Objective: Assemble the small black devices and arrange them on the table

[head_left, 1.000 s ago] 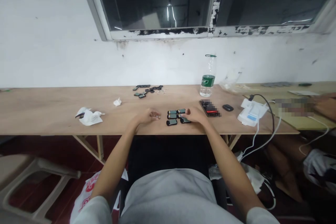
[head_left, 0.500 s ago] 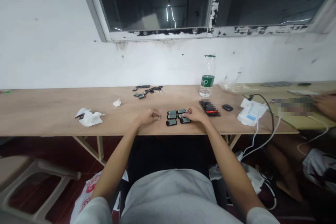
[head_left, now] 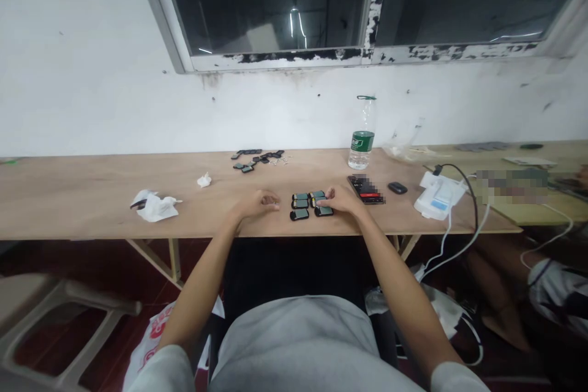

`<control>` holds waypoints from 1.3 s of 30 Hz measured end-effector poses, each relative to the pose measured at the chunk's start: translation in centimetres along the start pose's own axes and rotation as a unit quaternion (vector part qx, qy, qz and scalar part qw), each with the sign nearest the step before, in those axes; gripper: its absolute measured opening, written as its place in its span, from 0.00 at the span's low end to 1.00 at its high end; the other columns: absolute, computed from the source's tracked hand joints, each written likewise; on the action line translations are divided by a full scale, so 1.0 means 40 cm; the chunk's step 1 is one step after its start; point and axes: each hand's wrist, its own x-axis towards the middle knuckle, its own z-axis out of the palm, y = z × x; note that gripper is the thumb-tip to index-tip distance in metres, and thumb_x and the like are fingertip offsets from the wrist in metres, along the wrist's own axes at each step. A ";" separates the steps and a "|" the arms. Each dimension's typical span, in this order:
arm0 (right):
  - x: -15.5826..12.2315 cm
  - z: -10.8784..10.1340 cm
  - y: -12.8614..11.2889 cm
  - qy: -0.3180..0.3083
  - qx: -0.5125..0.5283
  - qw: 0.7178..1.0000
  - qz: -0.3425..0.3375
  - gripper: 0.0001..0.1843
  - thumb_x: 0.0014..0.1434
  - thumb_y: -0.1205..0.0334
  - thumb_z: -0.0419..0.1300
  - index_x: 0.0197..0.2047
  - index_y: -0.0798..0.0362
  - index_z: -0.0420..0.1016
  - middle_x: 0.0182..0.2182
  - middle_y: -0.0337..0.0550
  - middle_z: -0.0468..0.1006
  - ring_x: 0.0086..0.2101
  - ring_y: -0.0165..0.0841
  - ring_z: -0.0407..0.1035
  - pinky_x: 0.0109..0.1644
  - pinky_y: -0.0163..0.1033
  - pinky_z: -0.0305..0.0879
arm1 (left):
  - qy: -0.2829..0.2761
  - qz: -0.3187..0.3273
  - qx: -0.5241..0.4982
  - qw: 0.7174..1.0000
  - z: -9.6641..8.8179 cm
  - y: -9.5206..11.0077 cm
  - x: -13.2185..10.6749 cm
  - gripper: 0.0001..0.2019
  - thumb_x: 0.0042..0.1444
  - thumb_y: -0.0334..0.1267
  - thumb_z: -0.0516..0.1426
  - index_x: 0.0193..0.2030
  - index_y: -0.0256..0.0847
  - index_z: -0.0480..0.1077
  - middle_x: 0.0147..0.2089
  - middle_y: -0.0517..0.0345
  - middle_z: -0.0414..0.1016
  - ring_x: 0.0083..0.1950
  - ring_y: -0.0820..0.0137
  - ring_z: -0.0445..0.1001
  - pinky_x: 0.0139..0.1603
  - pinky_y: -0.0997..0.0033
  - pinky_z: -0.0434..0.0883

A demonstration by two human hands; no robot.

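Note:
Several small black rectangular devices with grey-green tops (head_left: 299, 214) lie in a tight group on the plywood table (head_left: 82, 202), right in front of me. My right hand (head_left: 343, 201) reaches over the group from the right, its fingertips pinching the small black device (head_left: 323, 211) nearest it. My left hand (head_left: 260, 202) rests just left of the group with its fingers curled. It touches none of the devices, and its fingers hide whatever may lie inside them.
Behind my hands lie a black phone (head_left: 365, 189), a dark earbud case (head_left: 397, 188), a water bottle (head_left: 361, 135) and small dark parts (head_left: 257, 159). Crumpled tissue (head_left: 154, 208) lies left. A white charger (head_left: 438, 197) trails cables over the edge. A co-worker's hand (head_left: 582, 176) shows far right.
The group of devices and my hands have barely shifted. The co-worker's hand has drawn back towards the right edge of the view.

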 end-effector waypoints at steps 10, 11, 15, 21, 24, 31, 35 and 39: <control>-0.016 -0.037 -0.047 0.017 0.163 0.986 -0.024 0.16 0.53 0.55 0.70 0.39 0.57 0.77 0.35 0.47 0.82 0.34 0.35 0.76 0.37 0.36 0.69 | 0.096 0.082 0.017 0.992 -0.016 0.069 -0.012 0.25 0.59 0.56 0.63 0.55 0.40 0.77 0.53 0.47 0.77 0.47 0.61 0.77 0.45 0.65 0.74; -0.022 -0.042 -0.062 0.017 0.175 0.984 -0.032 0.15 0.55 0.55 0.69 0.40 0.57 0.78 0.36 0.48 0.83 0.34 0.35 0.76 0.38 0.36 0.70 | 0.111 0.100 0.023 0.988 -0.014 0.088 -0.014 0.23 0.60 0.54 0.63 0.54 0.40 0.77 0.52 0.48 0.77 0.46 0.62 0.77 0.44 0.66 0.74; -0.048 -0.049 -0.117 0.016 0.198 0.978 -0.066 0.13 0.58 0.55 0.68 0.40 0.56 0.80 0.36 0.48 0.84 0.31 0.35 0.77 0.37 0.37 0.72 | 0.156 0.172 0.041 0.972 0.011 0.159 -0.019 0.15 0.66 0.48 0.59 0.46 0.39 0.79 0.45 0.50 0.78 0.42 0.65 0.77 0.43 0.68 0.74; -0.066 -0.034 -0.158 -0.022 0.230 0.967 -0.104 0.14 0.59 0.52 0.68 0.42 0.54 0.81 0.34 0.46 0.84 0.32 0.36 0.79 0.37 0.37 0.74 | 0.169 0.226 0.048 0.958 0.049 0.199 -0.016 0.12 0.67 0.44 0.58 0.50 0.42 0.79 0.54 0.46 0.80 0.53 0.60 0.80 0.57 0.60 0.76; -0.069 -0.032 -0.164 -0.031 0.226 0.967 -0.110 0.16 0.59 0.51 0.68 0.43 0.54 0.81 0.34 0.46 0.84 0.33 0.37 0.79 0.37 0.37 0.74 | 0.171 0.234 0.051 0.956 0.054 0.199 -0.019 0.12 0.68 0.43 0.58 0.50 0.42 0.80 0.56 0.46 0.80 0.55 0.59 0.80 0.58 0.60 0.76; -0.077 -0.034 -0.173 -0.030 0.222 0.967 -0.124 0.15 0.60 0.52 0.67 0.44 0.54 0.80 0.32 0.45 0.84 0.32 0.36 0.79 0.36 0.36 0.74 | 0.185 0.254 0.067 0.947 0.058 0.202 -0.023 0.12 0.68 0.43 0.58 0.47 0.41 0.81 0.52 0.46 0.82 0.50 0.61 0.83 0.53 0.63 0.79; -0.079 -0.032 -0.177 -0.035 0.225 0.966 -0.125 0.15 0.60 0.51 0.67 0.44 0.54 0.80 0.30 0.44 0.83 0.31 0.35 0.78 0.35 0.36 0.73 | 0.195 0.255 0.078 0.944 0.060 0.202 -0.021 0.12 0.68 0.43 0.58 0.47 0.41 0.81 0.52 0.46 0.82 0.50 0.61 0.83 0.54 0.63 0.79; -0.080 -0.033 -0.178 -0.040 0.236 0.964 -0.118 0.16 0.60 0.51 0.67 0.44 0.54 0.80 0.30 0.44 0.83 0.31 0.35 0.78 0.34 0.35 0.72 | 0.189 0.259 0.089 0.943 0.061 0.196 -0.021 0.13 0.68 0.44 0.58 0.48 0.41 0.81 0.51 0.46 0.83 0.49 0.61 0.83 0.52 0.64 0.79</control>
